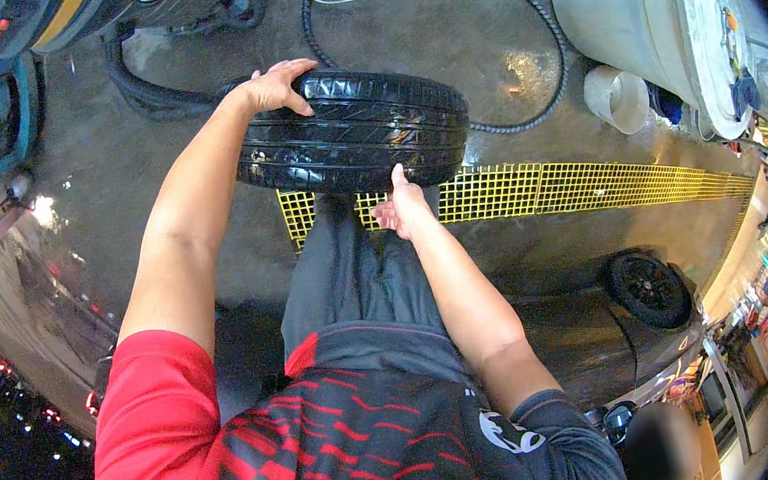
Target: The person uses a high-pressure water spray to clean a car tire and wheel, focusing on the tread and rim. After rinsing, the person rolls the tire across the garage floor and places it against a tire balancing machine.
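The tyre (349, 132), just beyond the yellow grating (534, 187), might slip or roll, should its glossy, wet-looking surface defeat the uneven hold; black, grooved lengthwise, brightly reflective. Left hand (271, 90), farther beyond the grating: thumb and fingers clasping the tyre's edge. Right hand (409, 207), above the grating: thumb against tyre, fingers loosely apart

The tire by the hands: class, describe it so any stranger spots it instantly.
Find the yellow floor grating. At its left end, left hand and right hand touch a glossy black tire, grooved tread showing. Unlike the wheel at lower right, hands are on it.
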